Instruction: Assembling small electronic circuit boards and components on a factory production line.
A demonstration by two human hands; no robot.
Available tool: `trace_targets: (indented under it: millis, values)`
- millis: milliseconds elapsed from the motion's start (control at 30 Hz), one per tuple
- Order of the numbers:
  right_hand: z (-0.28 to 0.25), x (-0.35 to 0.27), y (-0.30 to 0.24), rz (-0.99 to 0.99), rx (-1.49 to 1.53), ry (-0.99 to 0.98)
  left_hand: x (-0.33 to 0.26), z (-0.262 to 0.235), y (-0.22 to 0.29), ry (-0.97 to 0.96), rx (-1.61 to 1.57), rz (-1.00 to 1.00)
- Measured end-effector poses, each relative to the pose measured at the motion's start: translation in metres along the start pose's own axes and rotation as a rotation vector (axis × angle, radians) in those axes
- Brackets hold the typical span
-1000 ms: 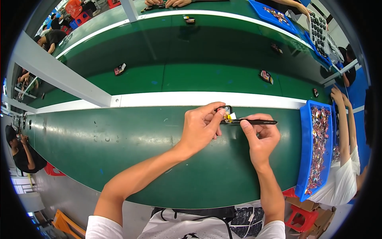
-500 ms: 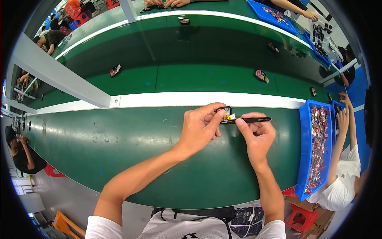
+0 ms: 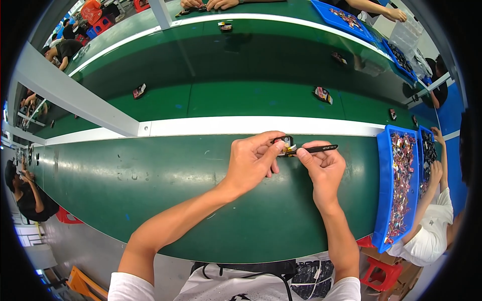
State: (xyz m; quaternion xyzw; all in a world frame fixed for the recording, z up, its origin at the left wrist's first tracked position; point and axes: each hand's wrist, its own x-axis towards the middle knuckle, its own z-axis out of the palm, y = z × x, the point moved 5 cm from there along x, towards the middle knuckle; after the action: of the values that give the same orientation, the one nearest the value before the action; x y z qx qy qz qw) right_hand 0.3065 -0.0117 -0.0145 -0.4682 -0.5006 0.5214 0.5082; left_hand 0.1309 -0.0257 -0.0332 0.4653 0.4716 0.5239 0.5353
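L hand (image 3: 253, 161) pinches small black plastic casing (image 3: 290, 140) over green flat-topped desk (image 3: 170, 200) nr far edge, R hand (image 3: 326, 173) grips slim black tweezers (image 3: 322, 149) against it; loose pinch could let tips slip & scratch it.

In the left hand (image 3: 255, 160), over the worktop (image 3: 175, 200), sits a small casing (image 3: 287, 140); tweezers (image 3: 321, 148) lie in the right hand (image 3: 325, 168), their tips at the casing. Right of both hands, a tray (image 3: 386, 193) holds small parts (image 3: 401, 185), with a second tray (image 3: 420, 145) just beside it. Ahead of the hands runs a rail (image 3: 251, 125), and behind that a belt (image 3: 231, 100) carries several other pieces (image 3: 323, 95), spaced apart.
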Motion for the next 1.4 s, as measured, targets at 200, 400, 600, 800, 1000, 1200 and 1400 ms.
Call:
trace_targets:
  millis: [200, 400, 600, 800, 1000, 1200, 1400]
  values:
    - [-0.004, 0.001, 0.003, 0.046, 0.037, -0.041, 0.000, 0.002, -0.001, -0.005, 0.002, 0.008]
    - [-0.006, 0.002, 0.004, 0.068, 0.042, -0.047, 0.000, 0.001, -0.003, -0.006, 0.009, 0.003]
    - [-0.011, 0.004, 0.005, 0.086, 0.054, -0.053, 0.001, 0.006, -0.003, -0.031, 0.031, -0.003]
    - [-0.013, 0.004, 0.004, 0.080, 0.074, -0.057, 0.002, 0.009, -0.002, -0.027, 0.044, -0.006]
    - [-0.017, 0.006, 0.005, 0.080, 0.076, -0.061, 0.005, 0.010, -0.006, -0.030, 0.053, -0.039]
    - [-0.020, 0.006, 0.004, 0.064, 0.091, -0.067, 0.007, 0.014, -0.008, -0.069, 0.036, -0.040]
    - [-0.025, 0.005, 0.002, -0.109, 0.007, -0.051, 0.009, 0.019, -0.011, -0.097, 0.032, -0.053]
